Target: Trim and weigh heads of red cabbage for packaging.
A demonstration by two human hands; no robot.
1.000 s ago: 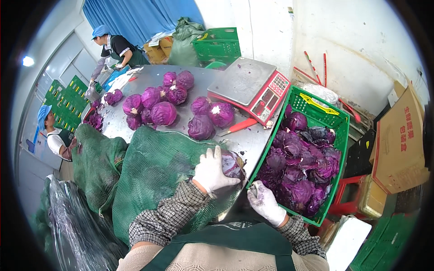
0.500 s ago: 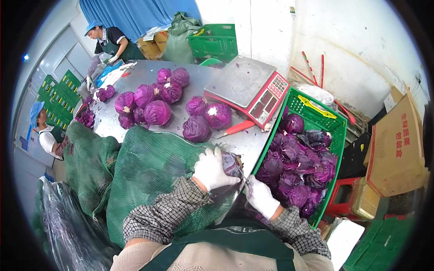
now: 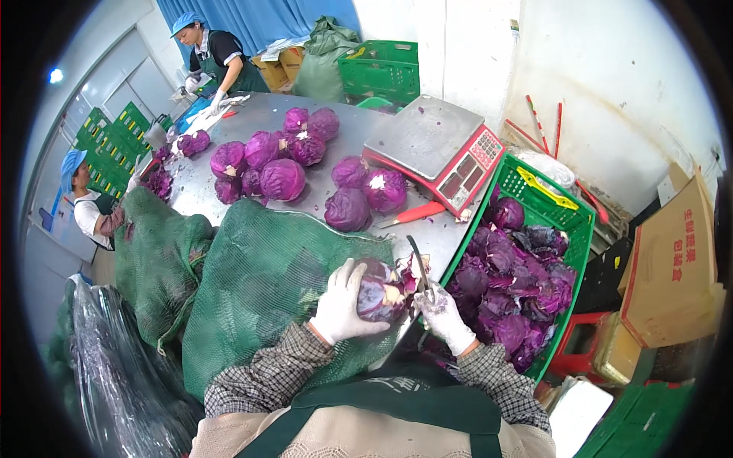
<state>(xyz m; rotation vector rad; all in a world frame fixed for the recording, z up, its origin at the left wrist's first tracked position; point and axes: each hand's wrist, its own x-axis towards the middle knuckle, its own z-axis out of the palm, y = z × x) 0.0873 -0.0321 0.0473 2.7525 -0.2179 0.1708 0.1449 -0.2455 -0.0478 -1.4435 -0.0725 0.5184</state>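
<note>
My left hand (image 3: 345, 305), in a white glove, grips a red cabbage (image 3: 374, 294) from its left side, thumb and fingers round it, beside a green mesh sack (image 3: 259, 282) at the table's near edge. Pale cut patches show on the cabbage's right side. My right hand (image 3: 445, 319), also gloved, is closed on a knife whose dark curved blade (image 3: 417, 256) points up and away, next to the cabbage's cut end. A loose purple leaf piece with pale edges (image 3: 412, 273) lies by the blade. The knife's handle is mostly hidden in my fingers.
At right stands a green crate (image 3: 569, 256) full of purple leaves. A red-framed scale (image 3: 431, 141), an orange-handled knife (image 3: 416, 214) and several red cabbages (image 3: 282, 179) are on the metal table (image 3: 324, 183). Two co-workers (image 3: 229, 65) stand at the far left.
The cabbage has come up into view, with its pale cut end facing right. My left hand has shifted onto its left side. The knife blade has swung up, away from the cabbage.
</note>
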